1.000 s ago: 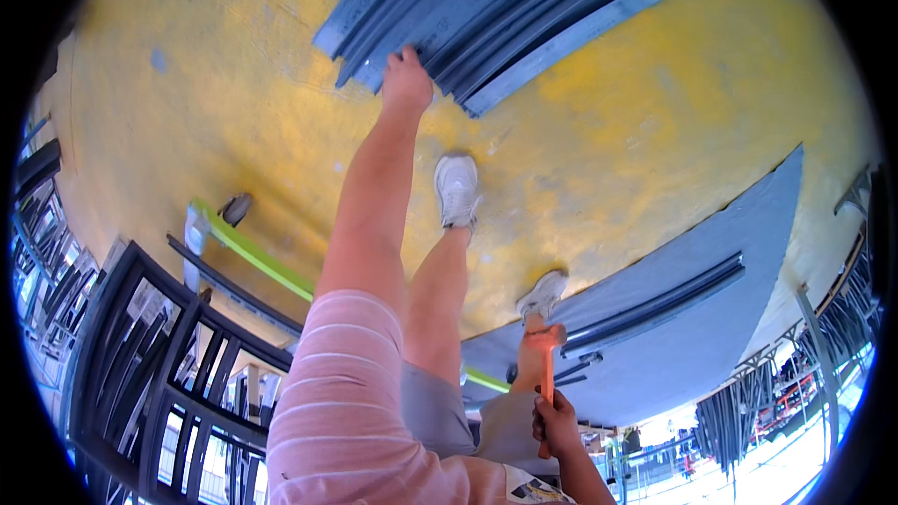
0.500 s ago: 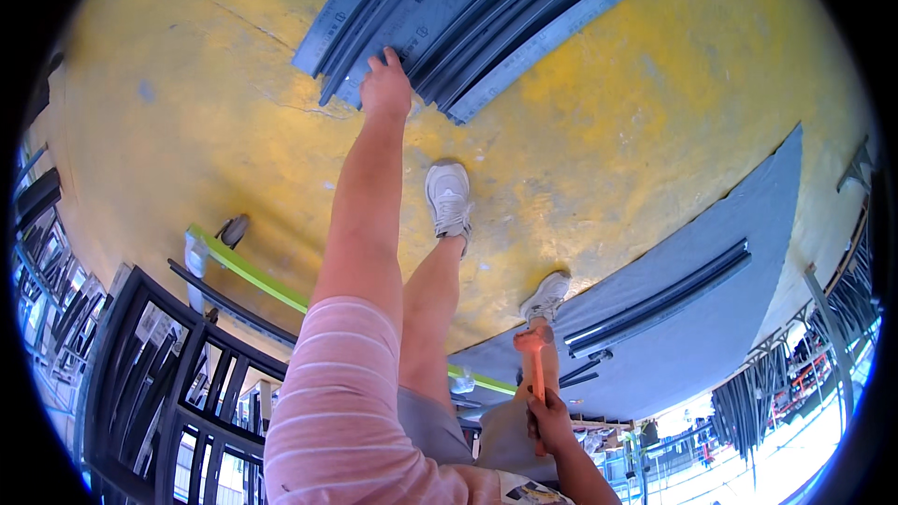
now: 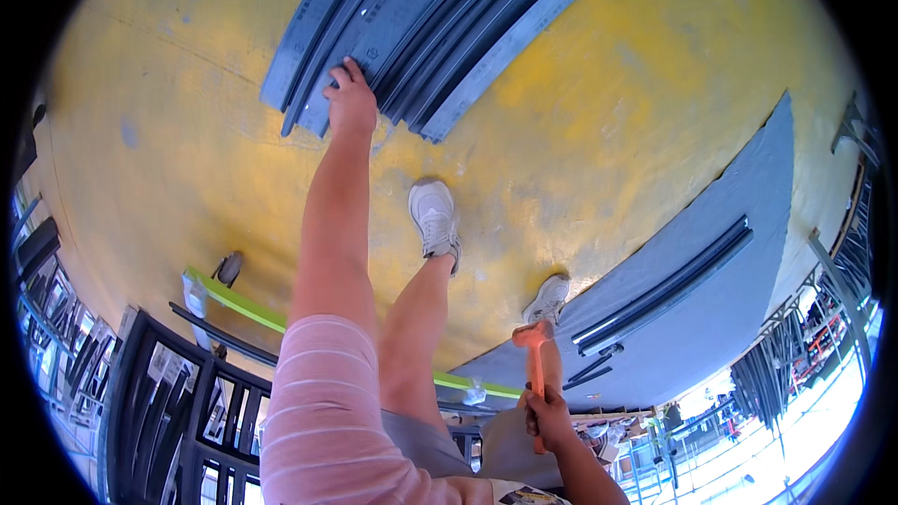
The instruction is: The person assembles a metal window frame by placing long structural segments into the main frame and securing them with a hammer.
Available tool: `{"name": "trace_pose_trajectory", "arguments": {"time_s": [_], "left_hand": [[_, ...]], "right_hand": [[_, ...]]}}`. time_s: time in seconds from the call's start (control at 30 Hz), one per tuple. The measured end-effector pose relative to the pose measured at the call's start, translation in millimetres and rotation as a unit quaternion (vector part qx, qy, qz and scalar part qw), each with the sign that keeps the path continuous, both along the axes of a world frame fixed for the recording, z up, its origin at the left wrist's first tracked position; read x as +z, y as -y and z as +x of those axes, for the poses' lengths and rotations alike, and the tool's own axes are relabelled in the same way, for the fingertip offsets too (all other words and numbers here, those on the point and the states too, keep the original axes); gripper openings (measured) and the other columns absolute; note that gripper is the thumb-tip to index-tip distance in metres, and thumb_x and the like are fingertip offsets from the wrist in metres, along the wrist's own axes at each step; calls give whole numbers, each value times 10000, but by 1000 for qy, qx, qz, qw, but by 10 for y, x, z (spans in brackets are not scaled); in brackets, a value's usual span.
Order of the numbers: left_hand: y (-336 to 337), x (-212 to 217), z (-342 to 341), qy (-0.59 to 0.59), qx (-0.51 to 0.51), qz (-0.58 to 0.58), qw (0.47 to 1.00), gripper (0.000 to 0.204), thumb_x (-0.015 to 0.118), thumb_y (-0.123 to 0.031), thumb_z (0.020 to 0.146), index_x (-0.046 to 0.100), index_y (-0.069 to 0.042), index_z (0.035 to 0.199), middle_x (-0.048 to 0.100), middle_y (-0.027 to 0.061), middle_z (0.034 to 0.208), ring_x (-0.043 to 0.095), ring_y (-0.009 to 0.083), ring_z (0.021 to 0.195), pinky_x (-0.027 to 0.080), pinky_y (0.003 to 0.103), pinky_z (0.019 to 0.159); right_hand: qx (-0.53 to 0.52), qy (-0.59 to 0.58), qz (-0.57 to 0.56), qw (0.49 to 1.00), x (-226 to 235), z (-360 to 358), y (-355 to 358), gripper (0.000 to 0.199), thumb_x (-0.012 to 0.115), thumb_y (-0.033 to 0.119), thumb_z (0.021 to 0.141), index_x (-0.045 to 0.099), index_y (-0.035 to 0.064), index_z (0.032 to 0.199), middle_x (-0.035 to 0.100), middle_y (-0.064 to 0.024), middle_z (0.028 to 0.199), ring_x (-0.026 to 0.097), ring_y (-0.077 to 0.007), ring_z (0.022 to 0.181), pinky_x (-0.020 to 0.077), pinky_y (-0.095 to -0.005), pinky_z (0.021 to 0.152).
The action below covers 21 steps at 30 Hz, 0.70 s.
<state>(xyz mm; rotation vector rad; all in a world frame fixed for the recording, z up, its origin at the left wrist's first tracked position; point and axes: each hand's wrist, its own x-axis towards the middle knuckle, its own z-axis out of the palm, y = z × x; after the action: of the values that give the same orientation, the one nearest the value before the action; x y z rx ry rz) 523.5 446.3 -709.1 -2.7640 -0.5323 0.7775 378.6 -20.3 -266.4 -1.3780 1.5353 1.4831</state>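
Left hand point(image 3: 352, 101): fingers spread flat on the stack of grey curved strips point(image 3: 440, 28) lying on the yellow floor point(image 3: 608, 131), as before.
Right hand point(image 3: 547, 416): fingers still clamped around the orange hammer point(image 3: 534, 360), upright by the knee.

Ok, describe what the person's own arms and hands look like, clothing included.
The left arm wears a short sleeve with pink and white horizontal stripes, ending above the elbow; the forearm and left hand are bare, without glove, watch or ring visible. The right hand is also ungloved, its forearm bare as far as shown.
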Motion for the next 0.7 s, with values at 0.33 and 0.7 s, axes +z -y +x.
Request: {"name": "trace_pose_trajectory", "arguments": {"time_s": [0.33, 0.7], "left_hand": [[-68, 1257, 94, 59, 293, -200, 933, 578, 644, -292, 891, 515, -103, 1422, 540, 159, 1404, 626, 404, 1173, 524, 488, 986], [856, 4018, -1372, 55, 466, -467, 749, 550, 738, -427, 859, 680, 5, 1195, 741, 188, 1009, 726, 295, 894, 559, 394, 834]], "right_hand": [[57, 33, 63, 996, 171, 65, -72, 376, 604, 167, 989, 522, 15, 1324, 511, -22, 701, 481, -115, 465, 390, -282, 413], [181, 150, 197, 952, 546, 87, 514, 224, 642, 182, 967, 565, 39, 1121, 492, -10, 646, 460, -106, 438, 382, -271, 401]]}}
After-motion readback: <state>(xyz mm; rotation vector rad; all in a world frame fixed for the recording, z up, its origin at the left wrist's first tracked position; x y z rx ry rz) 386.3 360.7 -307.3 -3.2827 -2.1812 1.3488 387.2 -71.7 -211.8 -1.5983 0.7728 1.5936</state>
